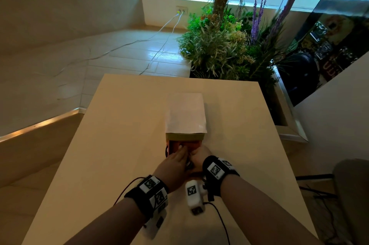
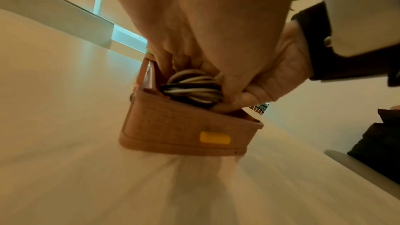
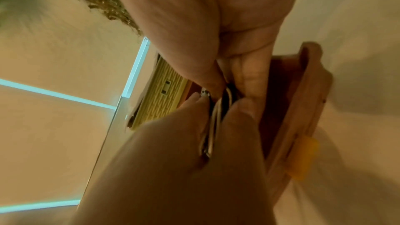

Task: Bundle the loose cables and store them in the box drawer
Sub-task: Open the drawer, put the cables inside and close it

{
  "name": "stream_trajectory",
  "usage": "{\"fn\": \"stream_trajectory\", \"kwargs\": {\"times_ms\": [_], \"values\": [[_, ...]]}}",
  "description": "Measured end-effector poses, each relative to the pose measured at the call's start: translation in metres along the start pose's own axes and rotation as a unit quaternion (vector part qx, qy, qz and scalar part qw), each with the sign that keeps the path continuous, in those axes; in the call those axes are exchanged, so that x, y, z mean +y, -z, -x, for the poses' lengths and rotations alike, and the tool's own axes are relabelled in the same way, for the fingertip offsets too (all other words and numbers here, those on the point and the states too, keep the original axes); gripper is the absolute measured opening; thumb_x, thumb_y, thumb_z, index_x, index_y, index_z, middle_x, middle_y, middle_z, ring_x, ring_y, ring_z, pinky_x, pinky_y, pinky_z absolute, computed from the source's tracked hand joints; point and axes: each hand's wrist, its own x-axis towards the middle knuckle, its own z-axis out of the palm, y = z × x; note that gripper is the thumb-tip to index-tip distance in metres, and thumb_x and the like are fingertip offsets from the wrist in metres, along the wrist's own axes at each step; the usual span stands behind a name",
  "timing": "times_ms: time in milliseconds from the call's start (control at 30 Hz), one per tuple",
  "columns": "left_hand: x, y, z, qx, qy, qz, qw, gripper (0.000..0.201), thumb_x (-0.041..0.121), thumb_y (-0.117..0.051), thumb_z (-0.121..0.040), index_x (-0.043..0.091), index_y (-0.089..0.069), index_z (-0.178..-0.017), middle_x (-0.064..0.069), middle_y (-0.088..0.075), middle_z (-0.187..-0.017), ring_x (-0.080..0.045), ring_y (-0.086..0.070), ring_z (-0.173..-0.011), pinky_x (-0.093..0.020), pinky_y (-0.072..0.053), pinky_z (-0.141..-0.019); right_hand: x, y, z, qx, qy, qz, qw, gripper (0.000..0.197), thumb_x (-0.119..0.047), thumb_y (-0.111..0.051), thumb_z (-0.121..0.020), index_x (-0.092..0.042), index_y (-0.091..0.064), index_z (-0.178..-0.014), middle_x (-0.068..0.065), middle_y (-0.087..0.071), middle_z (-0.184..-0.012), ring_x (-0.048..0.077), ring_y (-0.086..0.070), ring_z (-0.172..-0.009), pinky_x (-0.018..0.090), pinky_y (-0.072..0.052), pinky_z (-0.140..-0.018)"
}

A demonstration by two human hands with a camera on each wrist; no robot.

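A box [image 1: 185,113] with a white top stands mid-table, and its orange drawer [image 1: 194,144] is pulled out toward me. Its front carries a yellow handle [image 2: 214,137]. A coiled bundle of black and white cables [image 2: 192,88] sits in the drawer's opening. My left hand [image 1: 177,157] reaches in from the left, with thumb and fingers pinching the coil [image 3: 216,117]. From the right, my right hand [image 1: 199,155] has its fingers curled and grips the same bundle with its thumb [image 2: 249,98] against it. The drawer's floor is hidden by both hands.
The pale table [image 1: 119,145] has bare surface all round the box. Behind its far right corner stands a planter of green and purple plants [image 1: 229,45]. Thin cables [image 1: 159,31] run from a wall socket across the tiled floor.
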Motion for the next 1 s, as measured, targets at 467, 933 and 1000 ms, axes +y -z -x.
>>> {"fn": "stream_trajectory", "kwargs": {"times_ms": [467,933,1000], "values": [[-0.009,-0.013,-0.025,0.022,0.013,-0.016,1.0,0.07,0.035,-0.04,-0.096,0.002,-0.004,-0.146,-0.019,-0.001,-0.156,-0.03,-0.005,-0.144,-0.036,-0.007,-0.118,-0.008,-0.003,0.004,0.082,0.115,0.234,0.962,0.027,-0.01,-0.041,-0.095,0.002,-0.062,-0.107,0.024,-0.063,-0.112,0.037,-0.058,-0.102,0.039,-0.047,-0.086],[-0.029,-0.017,-0.012,0.104,-0.066,0.132,0.984,0.04,0.018,-0.07,-0.075,0.008,-0.063,-0.113,-0.011,-0.066,-0.117,-0.029,-0.068,-0.095,-0.04,-0.059,-0.075,0.028,0.008,0.006,0.019,0.385,0.382,0.84,0.011,-0.014,-0.069,-0.069,-0.007,-0.069,-0.079,0.012,-0.071,-0.078,0.028,-0.065,-0.069,0.03,-0.056,-0.069],[-0.028,-0.019,-0.009,0.092,-0.081,0.132,0.984,0.03,0.017,-0.069,-0.074,0.008,-0.067,-0.103,-0.011,-0.07,-0.106,-0.027,-0.068,-0.091,-0.038,-0.059,-0.073,0.029,0.009,0.007,0.049,0.418,0.44,0.793,0.017,-0.02,-0.078,-0.061,-0.015,-0.068,-0.074,0.004,-0.07,-0.078,0.025,-0.063,-0.07,0.031,-0.049,-0.072]]}}
